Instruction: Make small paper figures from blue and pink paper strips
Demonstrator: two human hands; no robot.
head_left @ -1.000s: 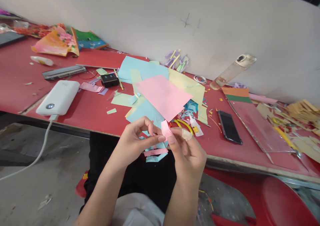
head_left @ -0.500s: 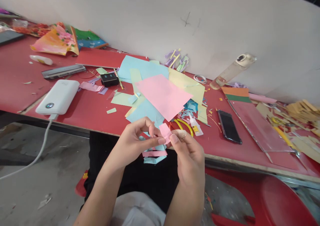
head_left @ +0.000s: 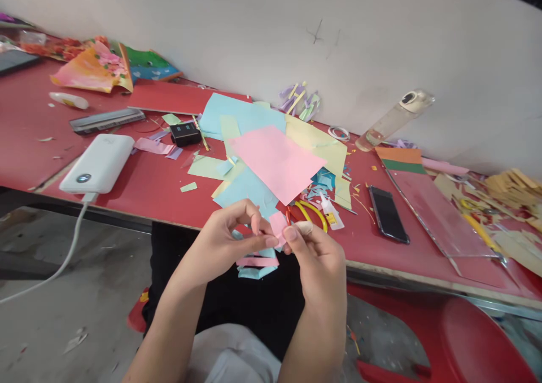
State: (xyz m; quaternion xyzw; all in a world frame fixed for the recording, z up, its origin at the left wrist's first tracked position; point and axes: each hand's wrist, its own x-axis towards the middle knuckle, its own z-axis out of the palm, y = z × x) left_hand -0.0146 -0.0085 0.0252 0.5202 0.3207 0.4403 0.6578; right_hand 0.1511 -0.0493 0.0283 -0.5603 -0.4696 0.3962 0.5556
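Observation:
Both hands meet in front of the red table (head_left: 144, 188), just past its near edge. My left hand (head_left: 228, 239) and my right hand (head_left: 315, 259) pinch a small folded pink paper piece (head_left: 278, 223) between thumb and fingertips. Pink and blue paper strips (head_left: 256, 265) hang below the pinch, woven together. A bandage wraps a fingertip of the right hand. Just beyond lie a pink sheet (head_left: 277, 161), blue and yellow sheets, and yellow-handled scissors (head_left: 311, 210).
A white power bank (head_left: 98, 162) with a cable sits at the table's left edge. A black phone (head_left: 388, 213), a clear plastic sheet (head_left: 436, 210), a tilted bottle (head_left: 393, 120), a black box (head_left: 185, 134) and paper scraps lie about. A red chair (head_left: 466, 338) stands at the right.
Both hands and the paper piece have drifted slightly left and down. The pink piece has been folded smaller between the fingertips.

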